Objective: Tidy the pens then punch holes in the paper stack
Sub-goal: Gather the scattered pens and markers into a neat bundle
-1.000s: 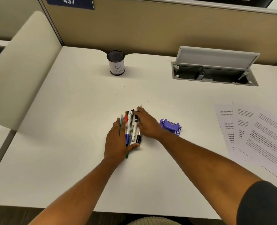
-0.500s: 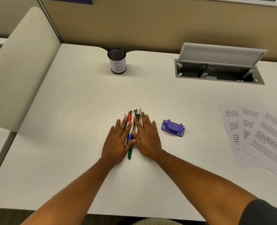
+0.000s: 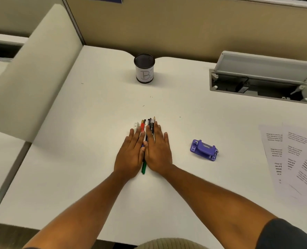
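Both hands are closing in on each other compared with a second ago: the right hand [image 3: 158, 150], which was angled in from the side, is now lying flat and parallel beside the left hand [image 3: 131, 151], thumbs touching, with the pens [image 3: 145, 126] squeezed into one tight bundle between and under them. Neither hand is grasping anything; the fingers are lying straight, pressing down on the bundle. The white desk [image 3: 95, 123] is carrying everything, and the printed paper sheets [image 3: 296, 159] are still lying fanned and loose, well apart at the right edge. The pen cup [image 3: 144, 71] marked "B" is standing further back, with no pens showing above its rim. The purple hole punch [image 3: 204, 150] is sitting untouched between hands and paper. The pens' tips are poking out beyond the fingertips, a green one trailing nearest the wrists. The gathering is looking nearly done; lifting the bundle into the cup is probably coming next, with punching not yet begun.
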The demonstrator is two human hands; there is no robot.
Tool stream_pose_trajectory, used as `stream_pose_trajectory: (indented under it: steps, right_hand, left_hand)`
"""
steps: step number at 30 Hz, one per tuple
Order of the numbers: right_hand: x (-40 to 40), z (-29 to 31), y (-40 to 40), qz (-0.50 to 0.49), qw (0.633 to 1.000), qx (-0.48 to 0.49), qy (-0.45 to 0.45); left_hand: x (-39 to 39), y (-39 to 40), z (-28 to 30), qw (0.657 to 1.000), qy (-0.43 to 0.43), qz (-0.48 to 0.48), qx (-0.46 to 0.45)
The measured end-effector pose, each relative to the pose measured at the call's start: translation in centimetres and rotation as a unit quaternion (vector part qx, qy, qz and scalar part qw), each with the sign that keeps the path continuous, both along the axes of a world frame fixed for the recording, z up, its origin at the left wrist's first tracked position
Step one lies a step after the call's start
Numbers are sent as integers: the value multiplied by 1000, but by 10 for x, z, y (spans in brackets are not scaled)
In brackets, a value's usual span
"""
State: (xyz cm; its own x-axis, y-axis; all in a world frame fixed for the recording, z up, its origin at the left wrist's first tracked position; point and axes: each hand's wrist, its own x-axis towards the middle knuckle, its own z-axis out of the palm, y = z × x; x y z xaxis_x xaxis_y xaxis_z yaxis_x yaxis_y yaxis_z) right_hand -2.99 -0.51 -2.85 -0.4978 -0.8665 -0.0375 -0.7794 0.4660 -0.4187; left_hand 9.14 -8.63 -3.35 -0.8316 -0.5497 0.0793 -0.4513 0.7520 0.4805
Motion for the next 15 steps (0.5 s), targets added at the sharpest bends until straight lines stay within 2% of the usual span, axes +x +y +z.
stream_pose_trajectory:
  steps: [15]
  right_hand:
    - [66, 3, -149, -7, 1000, -7, -28]
  left_hand:
    - [67, -159, 5, 999, -34, -27, 4]
